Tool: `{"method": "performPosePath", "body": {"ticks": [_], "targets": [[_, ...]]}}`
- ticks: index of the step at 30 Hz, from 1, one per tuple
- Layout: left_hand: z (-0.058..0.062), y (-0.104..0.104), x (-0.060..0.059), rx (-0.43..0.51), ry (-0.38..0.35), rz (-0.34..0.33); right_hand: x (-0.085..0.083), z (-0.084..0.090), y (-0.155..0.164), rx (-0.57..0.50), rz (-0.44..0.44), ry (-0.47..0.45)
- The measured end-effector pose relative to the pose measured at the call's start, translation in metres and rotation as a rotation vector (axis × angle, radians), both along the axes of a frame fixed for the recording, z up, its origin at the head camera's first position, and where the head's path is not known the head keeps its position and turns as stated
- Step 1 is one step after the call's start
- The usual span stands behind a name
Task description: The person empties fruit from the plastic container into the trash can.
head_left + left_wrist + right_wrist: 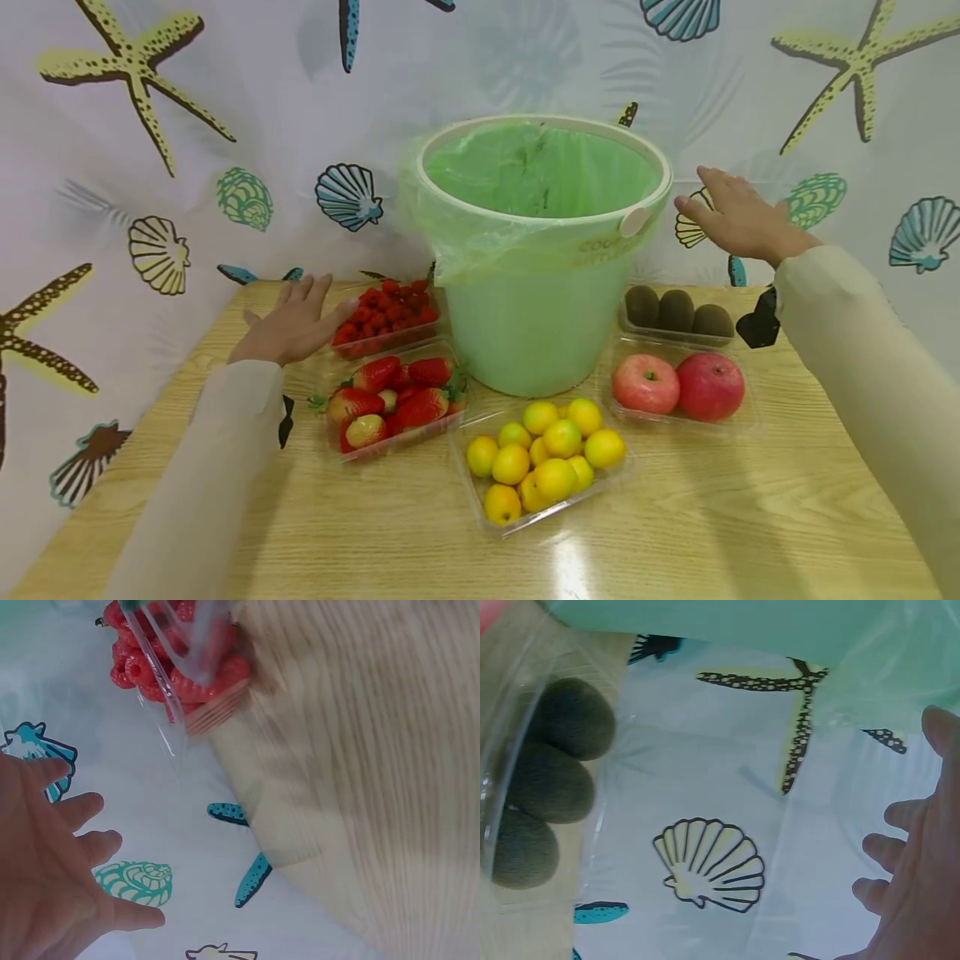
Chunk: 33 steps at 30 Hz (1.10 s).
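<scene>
My left hand (288, 323) is spread with straight fingers above the table's left side, near a clear tray of raspberries (390, 308). It holds nothing, and the left wrist view shows its fingers (97, 847) apart from the tray. On the other side, my right hand (742, 215) is raised beside the rim of a pale green bin (532, 325), fingers extended and nothing in them. The bin stands upright, lined with a thin green bag (480, 242). Below the right hand, a clear tray holds three brown kiwis (677, 312), also visible in the right wrist view.
Before the bin, clear trays hold strawberries (397, 400), small yellow citrus-like fruits (555, 458), and two red fruits, an apple (647, 385) and a darker round one (710, 387). They sit on a wooden table (360, 533). Behind hangs a white sheet (262, 92) printed with shells and starfish.
</scene>
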<state>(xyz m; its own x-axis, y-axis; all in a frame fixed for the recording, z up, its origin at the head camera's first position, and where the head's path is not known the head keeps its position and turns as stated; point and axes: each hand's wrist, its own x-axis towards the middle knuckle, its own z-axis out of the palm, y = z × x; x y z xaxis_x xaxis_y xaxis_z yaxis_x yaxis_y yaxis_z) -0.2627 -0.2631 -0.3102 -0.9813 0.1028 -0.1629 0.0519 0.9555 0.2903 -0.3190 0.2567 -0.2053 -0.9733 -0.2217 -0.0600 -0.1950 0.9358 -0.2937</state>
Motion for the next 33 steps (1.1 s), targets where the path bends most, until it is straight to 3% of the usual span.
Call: {"method": "performPosePath", "body": {"ticks": [14, 19, 25, 33], "targets": [[-0.01, -0.018, 0.007, 0.054, -0.066, 0.029, -0.001, 0.041, -0.018, -0.075, 0.063, 0.025], [-0.016, -0.021, 0.007, 0.104, -0.097, 0.046, 0.001, 0.05, -0.033, -0.041, 0.081, 0.024], [-0.02, -0.022, 0.004, 0.229, -0.148, 0.032, -0.001, 0.057, -0.045, -0.005, 0.11, -0.011], [-0.03, -0.027, 0.007, 0.326, -0.194, 0.075, -0.005, 0.061, -0.065, -0.027, 0.175, -0.12]]}}
